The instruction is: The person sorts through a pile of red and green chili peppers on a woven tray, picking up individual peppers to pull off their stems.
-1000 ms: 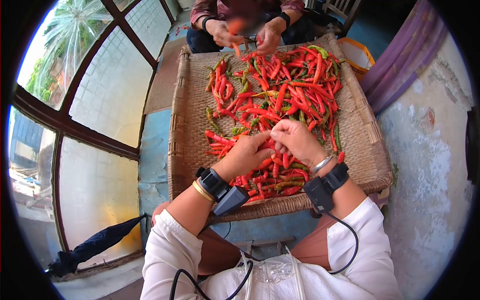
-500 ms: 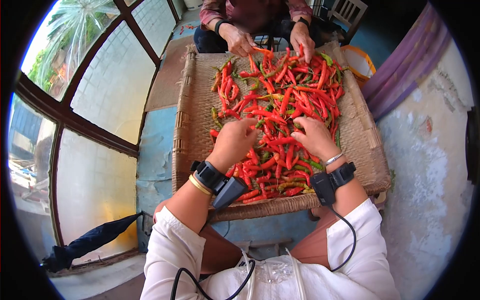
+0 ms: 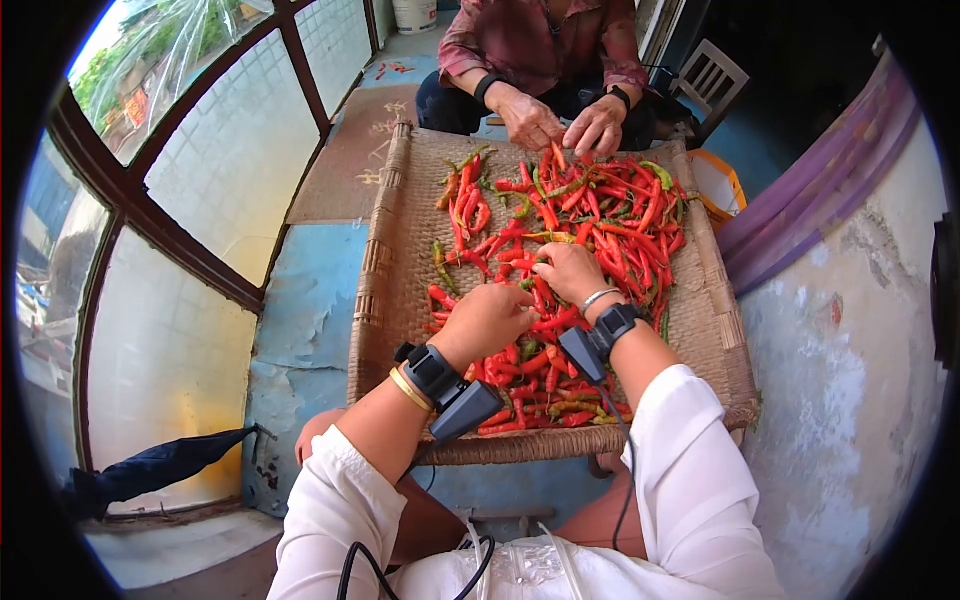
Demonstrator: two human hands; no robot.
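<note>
Peppers: mostly bright red, some of them green or yellow-green
Woven tray: straw brown, with a fine criss-cross weave pattern
Sleeves of the person: plain white
Bracelets: gold colour at the left wrist, silver colour at the right
Wrist straps: black, with dark grey boxes
Shirt of the co-worker: dark pinkish red, with a mottled pattern
Curtain: purple, in lighter and darker vertical bands
Wall: grey, with whitish patches
Floor: faded blue
Window frame: dark brown
Folded umbrella: very dark blue

Chillies, mostly red, heaped on woven tray.
</note>
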